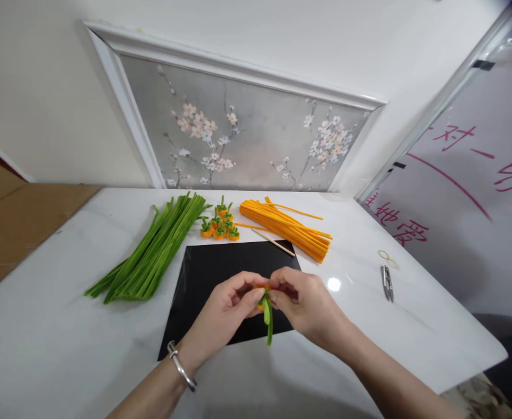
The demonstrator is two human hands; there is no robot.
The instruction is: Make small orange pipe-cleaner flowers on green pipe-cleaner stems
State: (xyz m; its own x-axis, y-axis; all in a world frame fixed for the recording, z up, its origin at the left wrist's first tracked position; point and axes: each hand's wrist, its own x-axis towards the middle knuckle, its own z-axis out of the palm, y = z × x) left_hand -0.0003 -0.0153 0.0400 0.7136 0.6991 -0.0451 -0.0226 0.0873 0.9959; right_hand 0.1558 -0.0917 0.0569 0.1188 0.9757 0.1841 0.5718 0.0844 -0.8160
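Both hands, left hand point(233, 302) and right hand point(303, 299), pinched a green-and-orange pipe-cleaner piece point(267, 311) above the black mat point(203, 279), where a loosened pinch might have unwound it.

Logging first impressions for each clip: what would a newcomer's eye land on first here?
Two hands meet over a black sheet at the centre of the white table: the left hand and right hand pinch a small orange-and-green pipe-cleaner piece between their fingers. Behind lie a bundle of green pipe cleaners at left and orange pipe cleaners at right, with a cluster of small finished carrot shapes between them.
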